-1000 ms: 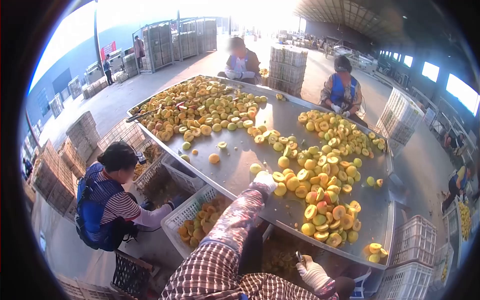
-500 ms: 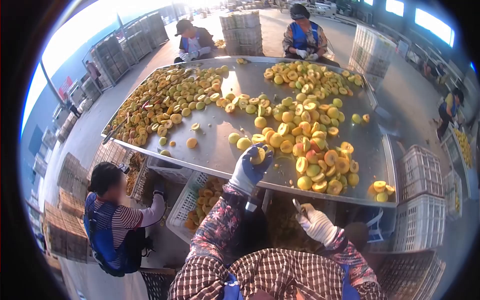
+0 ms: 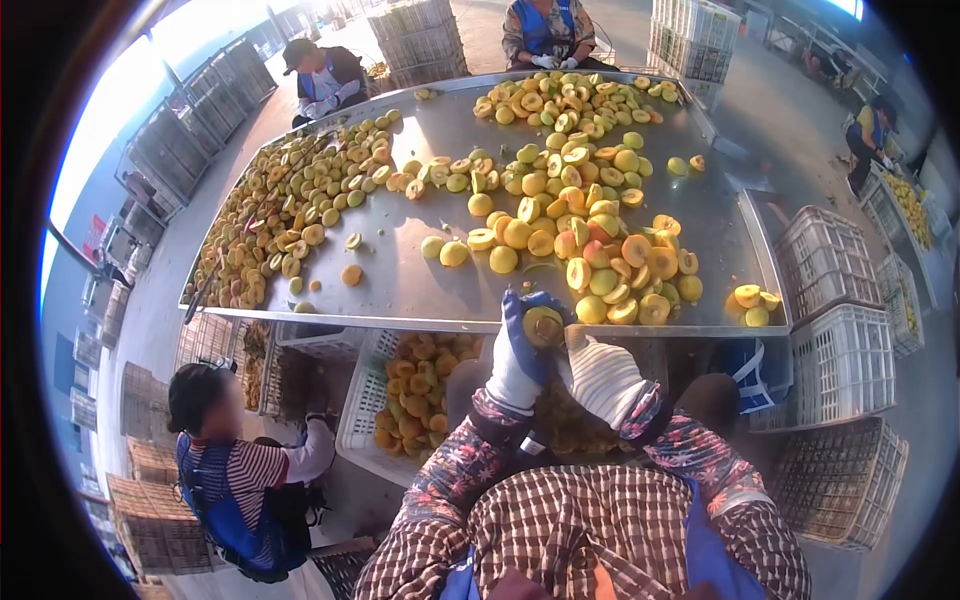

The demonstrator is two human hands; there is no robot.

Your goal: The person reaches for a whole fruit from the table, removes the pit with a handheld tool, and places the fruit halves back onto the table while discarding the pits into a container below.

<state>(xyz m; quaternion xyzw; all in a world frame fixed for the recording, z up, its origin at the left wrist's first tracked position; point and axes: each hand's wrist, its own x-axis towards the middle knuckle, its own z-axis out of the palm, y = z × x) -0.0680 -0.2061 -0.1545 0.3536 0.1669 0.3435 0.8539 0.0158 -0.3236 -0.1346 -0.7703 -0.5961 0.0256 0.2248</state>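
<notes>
Peach [image 3: 543,326] in left hand [image 3: 522,350]; steel table [image 3: 420,290], crates [image 3: 835,340] around.

head cam | worn, faces forward-down | fisheye | close over hands, table [image 3: 440,290] beyond

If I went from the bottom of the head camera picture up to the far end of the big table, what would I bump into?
Checked shirt → left hand holding a fruit half, with the right hand beside it → metal table → pile of yellow fruit → a person in a blue vest at the far end.
</notes>
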